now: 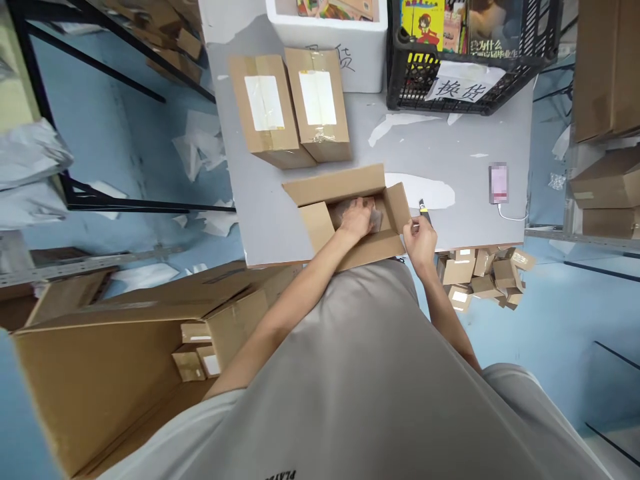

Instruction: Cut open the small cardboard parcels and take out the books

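Observation:
An open cardboard box [367, 250] with its flaps folded out lies at the table's near edge, against my body. My left hand [357, 219] reaches into it, fingers curled over clear plastic packaging [376, 220]; what the plastic holds is hidden beneath the hand. Beside the box's right flap, my right hand [421, 241] is closed around a yellow and black utility knife [424, 211], whose upper end points away from me. The thumb and forefinger are close to that flap's edge.
Two taped boxes with white labels [265, 103] stand at the back left. Behind are a white foam bin [327, 37] and a black crate [393, 87] of books. A phone [499, 182] charges at right. A large carton [100, 387] is below left; small boxes [457, 270] pile below right.

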Available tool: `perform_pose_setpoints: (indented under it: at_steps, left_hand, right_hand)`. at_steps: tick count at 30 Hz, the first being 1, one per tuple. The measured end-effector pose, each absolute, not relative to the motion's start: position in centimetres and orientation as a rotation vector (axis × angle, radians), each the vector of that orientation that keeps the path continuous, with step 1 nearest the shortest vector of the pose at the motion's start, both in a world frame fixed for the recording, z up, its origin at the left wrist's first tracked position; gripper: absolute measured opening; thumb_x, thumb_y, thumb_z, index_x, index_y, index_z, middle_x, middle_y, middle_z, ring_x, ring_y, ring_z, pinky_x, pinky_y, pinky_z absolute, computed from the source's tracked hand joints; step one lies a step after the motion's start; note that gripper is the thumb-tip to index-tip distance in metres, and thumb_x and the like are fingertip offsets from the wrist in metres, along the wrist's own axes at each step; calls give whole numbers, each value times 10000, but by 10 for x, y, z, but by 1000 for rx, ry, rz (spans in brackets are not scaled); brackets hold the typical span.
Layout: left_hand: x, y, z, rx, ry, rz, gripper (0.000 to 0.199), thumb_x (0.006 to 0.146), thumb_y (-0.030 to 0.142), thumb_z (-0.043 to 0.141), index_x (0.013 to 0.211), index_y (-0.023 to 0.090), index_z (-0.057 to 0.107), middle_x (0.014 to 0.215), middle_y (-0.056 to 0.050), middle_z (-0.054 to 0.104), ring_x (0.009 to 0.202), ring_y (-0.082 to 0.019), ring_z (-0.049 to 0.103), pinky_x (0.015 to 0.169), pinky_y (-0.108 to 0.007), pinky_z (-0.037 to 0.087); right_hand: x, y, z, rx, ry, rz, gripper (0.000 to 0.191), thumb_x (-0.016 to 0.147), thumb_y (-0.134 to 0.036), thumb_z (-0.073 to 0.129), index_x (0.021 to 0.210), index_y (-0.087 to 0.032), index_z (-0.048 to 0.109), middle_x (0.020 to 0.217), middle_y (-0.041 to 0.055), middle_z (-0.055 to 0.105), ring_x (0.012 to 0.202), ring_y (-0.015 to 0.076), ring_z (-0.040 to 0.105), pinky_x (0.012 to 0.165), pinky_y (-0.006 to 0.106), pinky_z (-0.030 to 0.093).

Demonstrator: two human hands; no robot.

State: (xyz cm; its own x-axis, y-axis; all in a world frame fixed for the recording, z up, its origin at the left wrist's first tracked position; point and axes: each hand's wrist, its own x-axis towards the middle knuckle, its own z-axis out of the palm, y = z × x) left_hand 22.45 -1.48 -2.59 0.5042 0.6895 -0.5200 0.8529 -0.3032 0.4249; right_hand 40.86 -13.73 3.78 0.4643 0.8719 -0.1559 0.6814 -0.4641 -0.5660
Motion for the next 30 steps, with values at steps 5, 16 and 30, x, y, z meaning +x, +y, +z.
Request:
perform_pose_setpoints:
  at_steps: [5, 16, 30]
  left_hand:
    - [234, -9, -44, 1939, 1285, -502, 373, 914, 213, 804, 1282, 171, 841, 1551, -249, 677, 1523, -465, 568, 1221, -578, 538]
    - [194, -18, -30, 1854, 1406, -634, 440, 948, 124, 684, 1377, 100, 779, 1356, -280, 801, 1327, -435, 767, 1149, -477, 589]
    - [204, -28, -1, 1902, 1358, -685, 523, 1020, 74, 541, 1518, 85, 704, 1486, -262, 748, 1434, -406, 718, 1192, -424, 554]
  right_hand:
    - [400, -149, 34, -2317, -1142, 697, 212, 1020, -379, 494, 951, -285, 670, 884, 95, 823, 784, 307, 772, 834, 427, 617]
    - [401, -154, 33, -2258, -1091, 792, 191, 1023, -394, 508, 928, -298, 642, 934, 86, 842, 806, 294, 786, 816, 409, 619]
    - [403, -159, 34, -2180, -1108, 826, 244, 1043, -452, 511, 985, -263, 654, 953, 71, 824, 824, 249, 765, 834, 366, 594]
